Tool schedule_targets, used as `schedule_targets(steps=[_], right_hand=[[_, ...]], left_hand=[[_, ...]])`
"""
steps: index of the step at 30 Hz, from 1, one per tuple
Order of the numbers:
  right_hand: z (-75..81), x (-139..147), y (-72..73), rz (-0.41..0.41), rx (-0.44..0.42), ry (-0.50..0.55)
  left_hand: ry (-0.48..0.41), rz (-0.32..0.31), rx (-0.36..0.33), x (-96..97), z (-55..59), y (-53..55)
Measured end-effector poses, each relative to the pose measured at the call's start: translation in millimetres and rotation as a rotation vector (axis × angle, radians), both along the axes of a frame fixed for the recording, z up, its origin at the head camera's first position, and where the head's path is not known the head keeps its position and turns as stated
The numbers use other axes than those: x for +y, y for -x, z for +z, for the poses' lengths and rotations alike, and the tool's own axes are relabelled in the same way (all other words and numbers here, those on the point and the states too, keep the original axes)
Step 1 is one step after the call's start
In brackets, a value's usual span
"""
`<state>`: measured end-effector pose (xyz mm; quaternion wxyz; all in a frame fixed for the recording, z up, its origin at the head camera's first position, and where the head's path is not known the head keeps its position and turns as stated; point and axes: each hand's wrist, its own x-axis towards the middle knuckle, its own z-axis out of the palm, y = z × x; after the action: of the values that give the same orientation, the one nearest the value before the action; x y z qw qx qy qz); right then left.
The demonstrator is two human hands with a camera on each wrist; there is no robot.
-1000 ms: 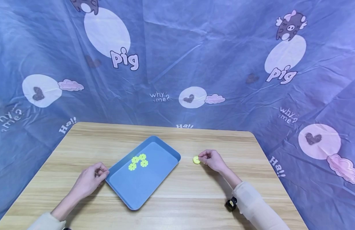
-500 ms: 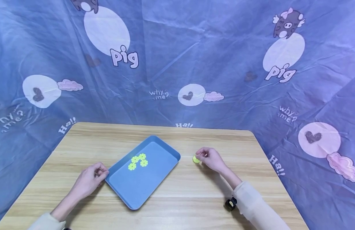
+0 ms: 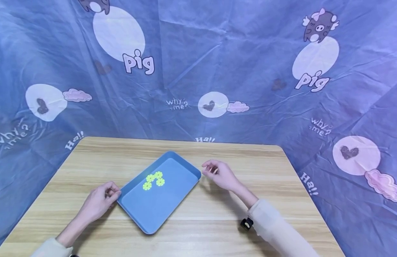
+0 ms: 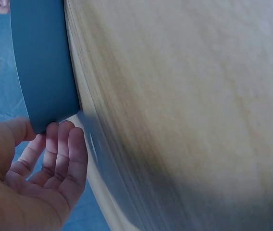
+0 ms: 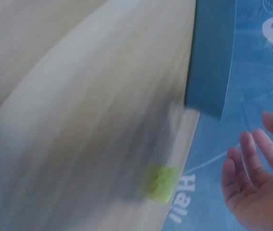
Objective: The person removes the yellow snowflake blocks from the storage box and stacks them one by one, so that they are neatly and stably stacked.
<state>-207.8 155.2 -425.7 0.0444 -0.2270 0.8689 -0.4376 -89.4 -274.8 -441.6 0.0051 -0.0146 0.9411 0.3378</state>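
Observation:
Along the table lies a blue rectangular tray (image 3: 166,207), turned at an angle. Several small yellow-green, flower-like round pieces (image 3: 150,178) lie grouped inside it. My left hand (image 3: 98,201) pinches the tray's left corner, thumb at the rim and fingers against the outer wall. By the tray's right corner hovers my right hand (image 3: 220,175), fingers loosely bent, with nothing seen between them. A blurred yellow-green piece (image 5: 161,184), perhaps a stack, stands on the table in the right wrist view; the right hand hides it in the head view.
The wood-grain table (image 3: 217,232) extends around the tray on all sides. Behind it and at both sides hangs a blue printed cloth (image 3: 192,64). A black band (image 3: 247,224) hangs under my right sleeve.
My right hand has left the yellow-green piece on the table and shifted left to the tray's right corner. The left hand keeps its place on the tray.

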Motion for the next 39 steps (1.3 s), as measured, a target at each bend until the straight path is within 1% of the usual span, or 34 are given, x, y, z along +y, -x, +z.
schedule_targets(steps=[3,7,12,19,24,32,36,39], right_hand=[[0.9,-11.8,-0.2,0.028,0.021,-0.003],[0.9,-26.7,-0.3,0.052,0.06,-0.039],[1.4,-44.0,-2.8,0.077,0.144,-0.11],[0.4,-67.3,-5.4,0.12,0.202,-0.214],[-4.1,-83.3,-4.7,0.161,0.23,-0.275],[-15.4,-105.3,-1.6,0.223,0.299,-0.434],[-18.2,-114.8,-1.7,0.243,0.304,-0.47],[-20.3,-121.6,-1.5,0.261,0.326,-0.507]], left_hand=[[-0.005,-0.001,-0.005,-0.1,-0.5,0.4],[-0.009,0.002,-0.01,-0.3,-1.4,0.6],[-0.01,0.007,-0.019,-0.5,-2.1,0.5],[-0.004,0.004,-0.014,-1.0,-0.4,1.0],[0.002,-0.001,-0.002,-1.0,0.9,0.5],[-0.008,0.004,-0.009,-1.4,-0.5,0.5],[-0.01,0.005,-0.012,-1.9,-1.1,0.6],[-0.012,0.003,-0.013,-1.8,-0.8,0.2]])
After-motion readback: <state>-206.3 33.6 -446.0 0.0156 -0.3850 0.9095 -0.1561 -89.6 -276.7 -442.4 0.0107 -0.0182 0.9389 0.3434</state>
